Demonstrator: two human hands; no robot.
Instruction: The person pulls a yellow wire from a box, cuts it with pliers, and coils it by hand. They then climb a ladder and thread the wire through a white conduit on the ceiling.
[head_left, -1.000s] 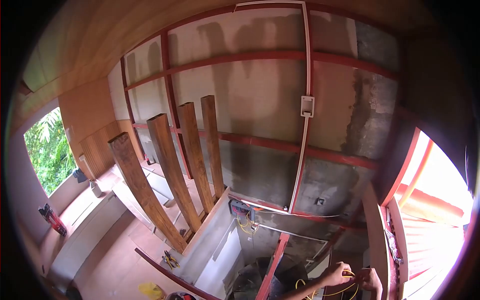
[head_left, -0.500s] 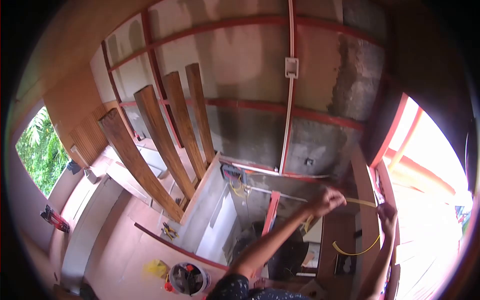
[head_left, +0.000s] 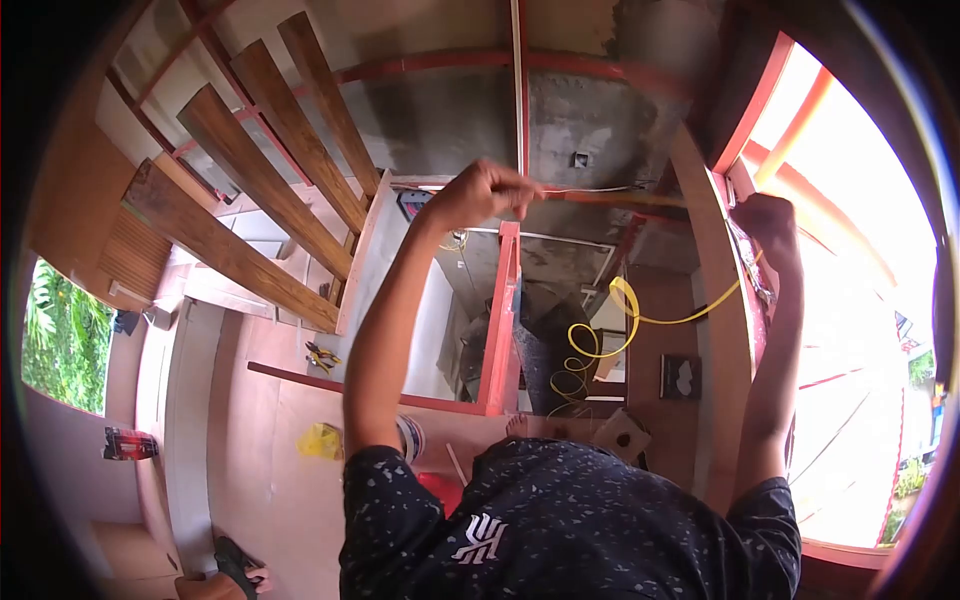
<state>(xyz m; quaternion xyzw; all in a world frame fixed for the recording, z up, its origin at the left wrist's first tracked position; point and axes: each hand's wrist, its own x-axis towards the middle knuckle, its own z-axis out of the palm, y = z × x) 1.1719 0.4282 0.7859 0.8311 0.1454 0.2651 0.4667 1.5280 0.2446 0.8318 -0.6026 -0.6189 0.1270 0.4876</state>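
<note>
We're likely straightening coiled yellow wire (head_left: pixel 674 321) right of the red beam (head_left: pixel 498 340)—right hand (head_left: pixel 768 222) clamped on it, left hand's (head_left: pixel 478 197) grip unclear—needing untangled slack.

Glaring daylight at right, murky shade at the far wall.
On my feed, the right-hand opening (head_left: pixel 845 330) burns out almost white, while the left window (head_left: pixel 68 335) keeps its green foliage readable. The far wall (head_left: pixel 590 125) is dim and the stairwell (head_left: pixel 560 350) darker. The lens bows the wooden posts (head_left: pixel 265 190) and blackens the corners; the upper stretch of yellow cable (head_left: pixel 690 320) smears.
</note>
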